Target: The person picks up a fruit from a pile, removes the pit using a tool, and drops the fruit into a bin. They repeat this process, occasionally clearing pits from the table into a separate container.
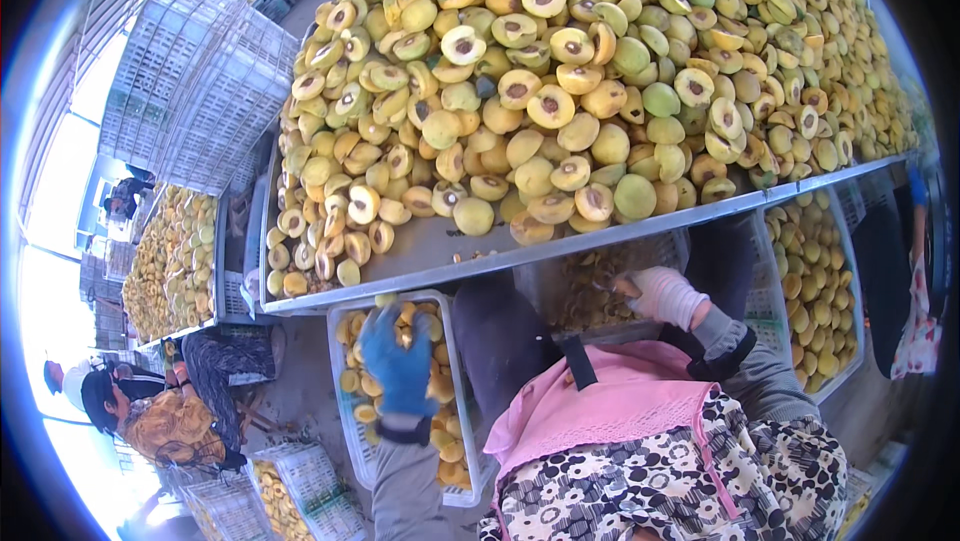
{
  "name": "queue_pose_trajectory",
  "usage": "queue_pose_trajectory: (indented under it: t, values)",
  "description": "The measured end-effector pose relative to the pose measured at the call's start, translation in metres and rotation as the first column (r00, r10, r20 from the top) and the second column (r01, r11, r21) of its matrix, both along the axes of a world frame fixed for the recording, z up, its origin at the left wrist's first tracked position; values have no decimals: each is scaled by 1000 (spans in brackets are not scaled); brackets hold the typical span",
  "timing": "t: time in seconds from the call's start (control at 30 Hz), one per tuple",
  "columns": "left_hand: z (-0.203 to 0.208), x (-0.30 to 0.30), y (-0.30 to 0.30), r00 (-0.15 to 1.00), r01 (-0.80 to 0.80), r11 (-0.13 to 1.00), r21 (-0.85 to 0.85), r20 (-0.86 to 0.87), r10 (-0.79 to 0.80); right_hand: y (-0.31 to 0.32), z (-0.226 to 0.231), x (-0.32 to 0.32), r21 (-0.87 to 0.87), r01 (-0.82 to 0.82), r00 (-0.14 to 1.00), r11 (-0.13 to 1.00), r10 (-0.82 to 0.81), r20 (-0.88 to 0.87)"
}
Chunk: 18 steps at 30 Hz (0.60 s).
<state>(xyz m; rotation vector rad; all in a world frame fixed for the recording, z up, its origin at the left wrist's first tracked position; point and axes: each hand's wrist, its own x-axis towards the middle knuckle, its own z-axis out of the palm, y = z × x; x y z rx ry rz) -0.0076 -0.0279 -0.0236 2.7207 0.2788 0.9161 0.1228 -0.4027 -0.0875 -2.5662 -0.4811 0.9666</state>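
My left hand [402, 361], in a blue glove, is over a white plastic crate [448, 341] of yellow fruit halves that look like apricots. Its fingers are apart, with yellow fruit showing between them; one half [386, 299] sits by the fingertips at the crate's far end. My right hand [668, 297], in a pale glove, is curled closed above a container of brown pits [590, 291] between my knees. Whatever its fingers hold is blurred and too small to name. Beyond both hands, a big heap of fruit halves [560, 106], some with pits, covers a metal-edged table [430, 246].
A second crate of fruit [815, 291] stands to my right. Stacked white crates [190, 81] rise at the far left, near another fruit-laden table [175, 266]. A person in an orange top [175, 426] sits at left; another person's arm [917, 231] shows at the right edge.
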Motion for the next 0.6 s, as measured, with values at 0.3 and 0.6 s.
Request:
queue_pose_trajectory:
  t: [0.3, 0.6]
  values:
    - [-10, 173, -51, 847, 47, 999, 9, -531, -35, 23, 12, -12, 60, -91, 987, 994, 82, 137]
    - [31, 113, -89, 811, 274, -501, -821, 477, -339, 38, 87, -11, 557, 31, 952, 830, -194, 237]
